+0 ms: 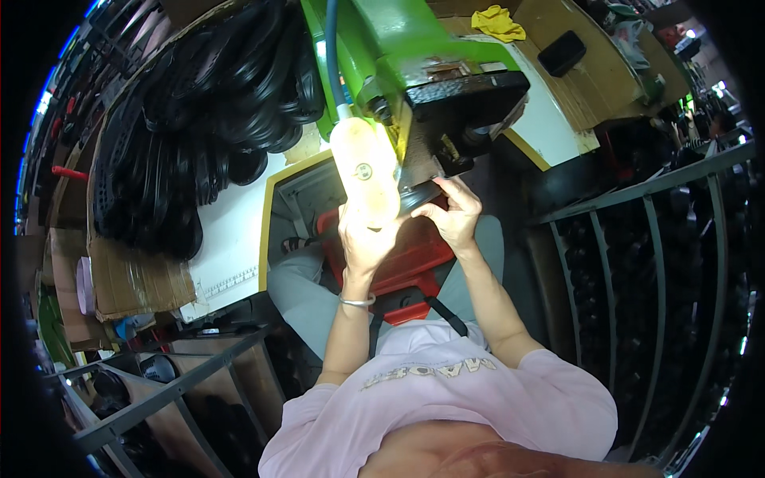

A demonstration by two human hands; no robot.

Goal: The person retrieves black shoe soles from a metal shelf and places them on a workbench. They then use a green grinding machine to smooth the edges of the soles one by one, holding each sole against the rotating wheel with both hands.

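My right hand (456, 213) pinches the edge of a black shoe sole (417, 197) between thumb and fingers, just below the dark working head (462, 103) of a green machine (398, 36). My left hand (360, 248), with a bangle at the wrist, reaches up to the sole's left side. A glowing lamp (365, 167) hangs over it and hides its fingers, so their grip does not show. Only part of the sole is visible between lamp and right hand.
Stacked black soles (231, 80) fill a cardboard box (143, 279) on the white table (231, 239) at left. Another box (590, 95), at far right, bears a black flat object (562, 53) and a yellow cloth (498, 24). Metal racks (657, 271) flank me. Something red (406, 247) lies below my hands.
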